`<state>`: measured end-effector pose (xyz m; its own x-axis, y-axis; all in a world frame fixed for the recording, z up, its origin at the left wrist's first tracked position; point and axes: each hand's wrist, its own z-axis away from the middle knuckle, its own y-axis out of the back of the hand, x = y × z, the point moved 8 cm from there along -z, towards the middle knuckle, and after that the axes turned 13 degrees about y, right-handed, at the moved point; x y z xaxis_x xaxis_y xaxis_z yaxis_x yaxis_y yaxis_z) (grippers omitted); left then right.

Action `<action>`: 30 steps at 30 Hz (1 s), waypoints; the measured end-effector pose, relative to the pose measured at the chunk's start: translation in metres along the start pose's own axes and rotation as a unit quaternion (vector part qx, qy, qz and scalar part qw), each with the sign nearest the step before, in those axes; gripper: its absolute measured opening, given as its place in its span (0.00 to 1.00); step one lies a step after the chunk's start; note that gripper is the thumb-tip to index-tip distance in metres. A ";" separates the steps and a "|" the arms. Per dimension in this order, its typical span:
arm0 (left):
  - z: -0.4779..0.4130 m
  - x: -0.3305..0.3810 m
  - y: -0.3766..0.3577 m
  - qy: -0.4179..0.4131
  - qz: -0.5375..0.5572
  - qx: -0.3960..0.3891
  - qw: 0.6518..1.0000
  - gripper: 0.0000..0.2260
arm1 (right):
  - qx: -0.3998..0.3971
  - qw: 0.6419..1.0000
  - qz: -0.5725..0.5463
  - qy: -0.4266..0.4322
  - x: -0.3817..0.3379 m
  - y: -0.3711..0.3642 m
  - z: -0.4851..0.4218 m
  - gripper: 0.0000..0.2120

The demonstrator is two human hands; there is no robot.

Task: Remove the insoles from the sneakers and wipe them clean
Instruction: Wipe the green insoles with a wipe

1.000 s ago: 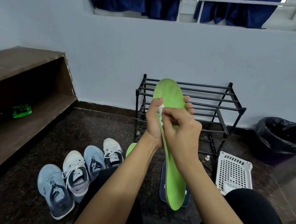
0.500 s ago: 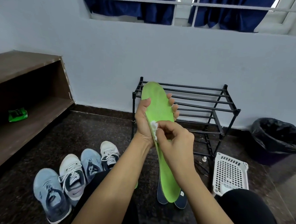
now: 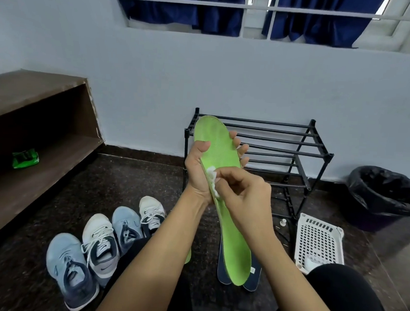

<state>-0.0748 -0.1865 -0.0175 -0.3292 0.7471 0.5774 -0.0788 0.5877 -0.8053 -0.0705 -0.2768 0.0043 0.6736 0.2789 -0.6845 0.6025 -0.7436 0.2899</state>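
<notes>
Left hand [image 3: 198, 172] grips green insole [image 3: 220, 154]; fingers [image 3: 243, 148] go behind it, only tips peek out. White wipe [image 3: 212, 180] mostly tucked under right hand [image 3: 245, 194]; small bit shows. Second green insole [image 3: 188, 256] behind left arm, just sliver seen. Dark blue insoles [image 3: 222, 274] on floor, mostly covered. White basket [image 3: 319, 241]: near corner hidden by knee, stuff inside too blurry to tell. Bin [image 3: 385, 192] cut by picture edge. Green packet [image 3: 25, 158] on shelf [image 3: 42, 182]: words too small to read. Tiny white thing [image 3: 283, 222] by rack [image 3: 296, 147]: can't tell what.
</notes>
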 end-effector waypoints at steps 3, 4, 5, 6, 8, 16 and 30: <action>-0.001 0.002 -0.003 0.001 -0.007 -0.009 1.000 0.31 | 0.010 0.999 -0.035 -0.009 -0.002 -0.001 0.002 0.08; -0.001 0.001 -0.003 -0.002 -0.013 -0.007 1.000 0.31 | 0.020 0.999 -0.035 -0.009 -0.001 -0.001 0.001 0.08; 0.000 0.000 -0.003 -0.004 -0.023 -0.003 1.000 0.31 | 0.032 0.999 -0.029 -0.005 0.000 0.001 0.000 0.08; 0.000 -0.002 -0.004 -0.004 -0.032 0.002 0.999 0.32 | 0.046 0.999 -0.017 0.003 0.001 0.002 -0.002 0.08; 0.002 -0.007 -0.005 0.002 -0.039 0.008 0.999 0.33 | 0.079 0.996 0.019 0.029 0.000 0.005 -0.005 0.09; 0.004 -0.008 -0.001 0.011 -0.008 0.026 1.000 0.30 | 0.135 0.977 0.149 0.066 0.010 0.013 -0.012 0.05; 0.003 0.001 -0.006 -0.015 -0.013 -0.005 1.000 0.29 | 0.059 0.998 0.029 0.011 -0.005 0.002 -0.004 0.09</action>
<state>-0.0774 -0.1902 -0.0124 -0.3559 0.7221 0.5932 -0.0779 0.6096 -0.7888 -0.0710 -0.2771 0.0105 0.7153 0.2458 -0.6542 0.5090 -0.8247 0.2467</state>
